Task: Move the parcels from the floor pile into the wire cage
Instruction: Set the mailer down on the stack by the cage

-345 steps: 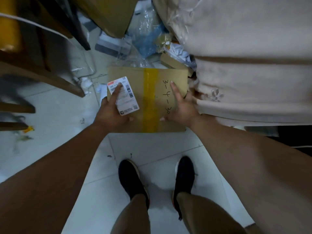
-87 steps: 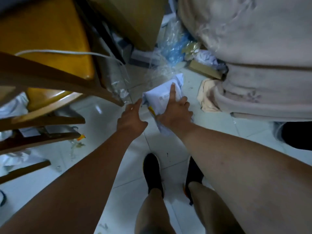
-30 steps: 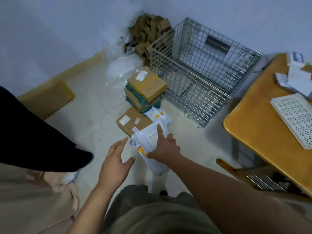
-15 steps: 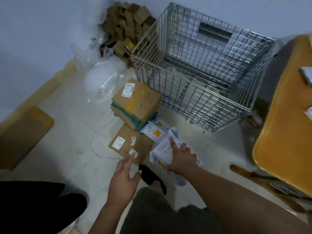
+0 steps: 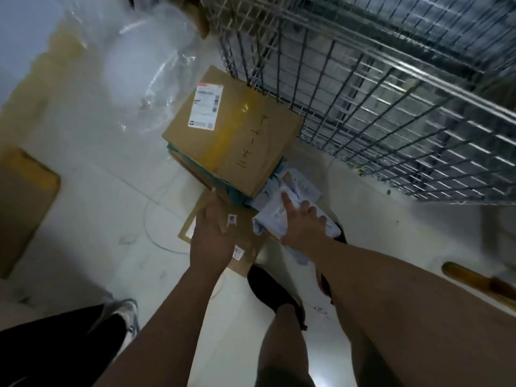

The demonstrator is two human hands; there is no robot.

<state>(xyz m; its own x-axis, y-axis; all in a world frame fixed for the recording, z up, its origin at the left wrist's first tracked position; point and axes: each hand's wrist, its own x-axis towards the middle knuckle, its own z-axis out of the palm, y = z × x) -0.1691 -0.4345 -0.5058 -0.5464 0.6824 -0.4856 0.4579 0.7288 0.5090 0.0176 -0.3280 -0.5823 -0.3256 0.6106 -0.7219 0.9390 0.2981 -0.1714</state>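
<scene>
I am gripping a white bag (image 5: 272, 216) in my right hand (image 5: 303, 224). Most of my fingers are curling round its crumpled upper part, while my forefinger (image 5: 285, 201) is lying straight along it and pointing ahead. The bag is hanging low over the floor (image 5: 97, 191), just to the right of a flat box (image 5: 247, 241). It is outside the wire cage (image 5: 391, 107), which is standing a little beyond it to the right. The bag's loose end is trailing back under my wrist.

I am holding my left hand (image 5: 210, 238) open, palm down, with the fingers straight and close together. It is holding nothing. It is hovering over the flat box, and I cannot tell whether it is touching the cardboard. Its fingertips are reaching almost to the near corner of the stack in front of me.

That stack is sitting against the cage's near corner. The top box (image 5: 234, 135) is carrying a white label (image 5: 206, 107), a strip of yellow tape and handwritten numbers. A teal layer (image 5: 237, 195) is showing beneath it. Another bag (image 5: 300, 182) is lying on the floor between the stack and the one I am gripping. A clear plastic sheet (image 5: 145, 65) is lying to the left of the stack. My dark shoe (image 5: 269, 291) is standing just behind the flat box.
</scene>
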